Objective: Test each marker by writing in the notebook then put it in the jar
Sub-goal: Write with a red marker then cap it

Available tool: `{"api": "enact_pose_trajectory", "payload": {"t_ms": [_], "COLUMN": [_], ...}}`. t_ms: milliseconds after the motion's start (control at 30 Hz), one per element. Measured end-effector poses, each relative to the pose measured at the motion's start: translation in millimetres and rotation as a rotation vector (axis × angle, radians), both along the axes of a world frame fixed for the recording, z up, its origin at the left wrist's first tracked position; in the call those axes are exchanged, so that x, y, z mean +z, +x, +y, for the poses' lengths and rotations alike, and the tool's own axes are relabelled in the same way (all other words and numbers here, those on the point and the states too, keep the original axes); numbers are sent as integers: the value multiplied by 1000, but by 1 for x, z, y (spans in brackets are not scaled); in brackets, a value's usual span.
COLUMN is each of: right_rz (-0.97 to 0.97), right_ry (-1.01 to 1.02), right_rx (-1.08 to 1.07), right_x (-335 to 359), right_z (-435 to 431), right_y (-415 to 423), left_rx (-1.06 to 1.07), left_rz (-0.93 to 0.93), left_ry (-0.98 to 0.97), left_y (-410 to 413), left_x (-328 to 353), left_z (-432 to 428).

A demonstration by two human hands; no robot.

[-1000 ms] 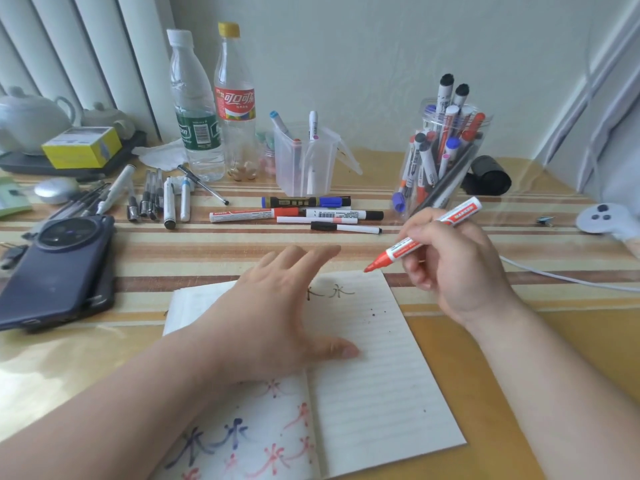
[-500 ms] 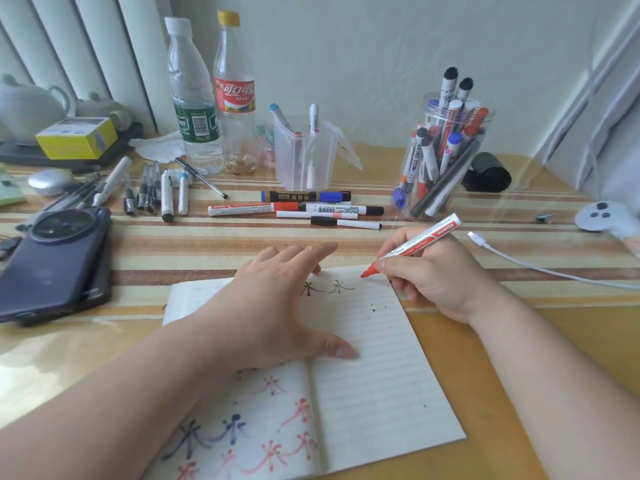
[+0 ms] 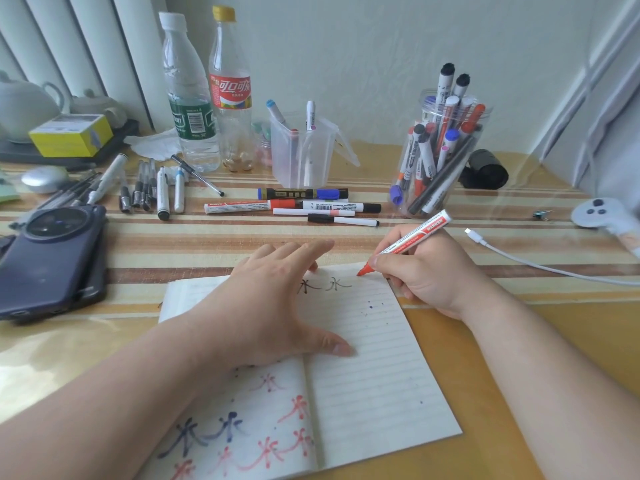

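Your right hand [image 3: 429, 275] pinched the red marker [image 3: 415, 237] at the notebook [image 3: 374, 393]; your left hand [image 3: 263, 306] pressed flat, fingers [image 3: 301, 252] spread. A light stroke was wise.

The notebook [image 3: 374, 375] is matt, lined paper, and ink has bled softly into its left page. The marker [image 3: 415, 237] has a smooth, glossy plastic barrel. The jar [image 3: 446, 161], toward the table's far right corner, is clear, shiny plastic. The table [image 3: 173, 247] shows coarse striped woven cloth under a glossy transparent sheet. The bottles [image 3: 188, 98] are thin clear plastic. The phone [image 3: 52, 271] has a smooth dark back.
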State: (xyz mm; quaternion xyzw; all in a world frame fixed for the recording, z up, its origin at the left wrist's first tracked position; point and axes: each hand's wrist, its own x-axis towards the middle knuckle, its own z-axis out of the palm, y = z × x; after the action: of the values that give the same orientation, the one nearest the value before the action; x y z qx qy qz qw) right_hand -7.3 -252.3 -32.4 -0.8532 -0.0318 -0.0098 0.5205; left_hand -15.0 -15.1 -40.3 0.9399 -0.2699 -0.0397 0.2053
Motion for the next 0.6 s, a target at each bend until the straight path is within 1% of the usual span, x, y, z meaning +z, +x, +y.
{"api": "enact_pose_trajectory", "payload": {"t_ms": [100,233,300,467,533,600], "right_rz": [31,77,75,68,60,48], "right_ry": [40,65,61,156,143,77], "right_rx": [-10,31,52,40,39,42], "right_x": [1,3,4,2,1,0], "right_z": [1,1,2,1,0,0], "right_y": [-1,-2,-2,-2,-1,-1], "left_rx": [1,2,4,-1,-1,-3], "left_rz": [4,5,8,6,7,7], "left_ry": [4,5,11,13,15,11], "left_y": [0,-1,-1,-1,-1,-1], "left_x": [0,0,0,0,0,0], "left_z": [0,1,0,0,0,0]}}
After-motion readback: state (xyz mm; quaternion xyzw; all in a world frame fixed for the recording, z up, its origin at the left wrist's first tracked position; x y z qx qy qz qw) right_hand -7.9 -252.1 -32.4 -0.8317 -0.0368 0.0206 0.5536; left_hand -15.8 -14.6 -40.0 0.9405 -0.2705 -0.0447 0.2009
